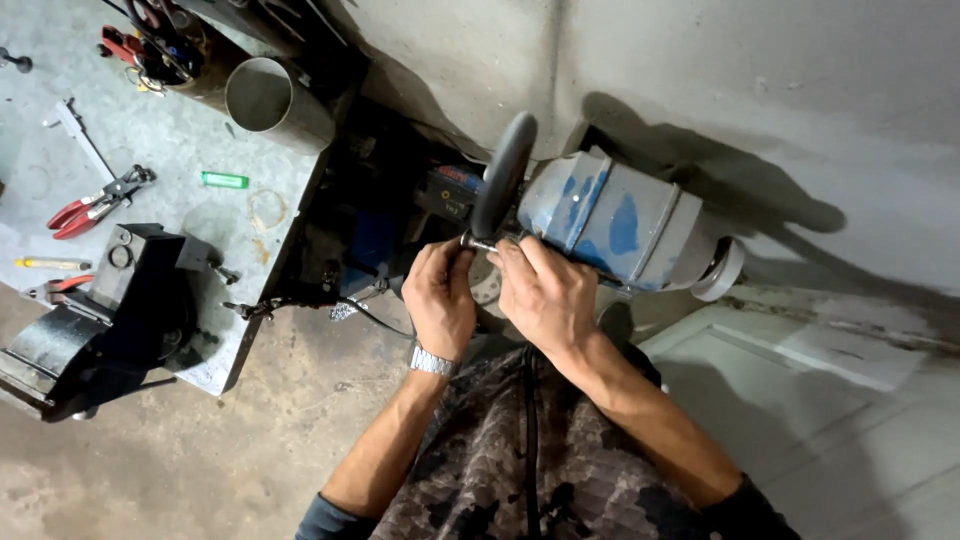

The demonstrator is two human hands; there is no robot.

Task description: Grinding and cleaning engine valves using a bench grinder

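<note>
A bench grinder [620, 225] with a worn blue and grey housing stands in front of me, its dark wheel [503, 172] on the left end. My left hand [440, 300], with a metal watch on the wrist, pinches the end of the shaft nut [472, 242] below the wheel. Beside it, my right hand [545, 295] rests its fingers against the same shaft end and the housing. Whether either hand holds a small tool is hidden by the fingers.
A grey metal workbench [150, 150] lies to the left with a black vise [110, 310], red-handled pliers [95, 205], a green lighter [224, 180], and a steel pipe [275, 100]. A concrete wall is behind the grinder, with a pale panel [800, 420] on the right.
</note>
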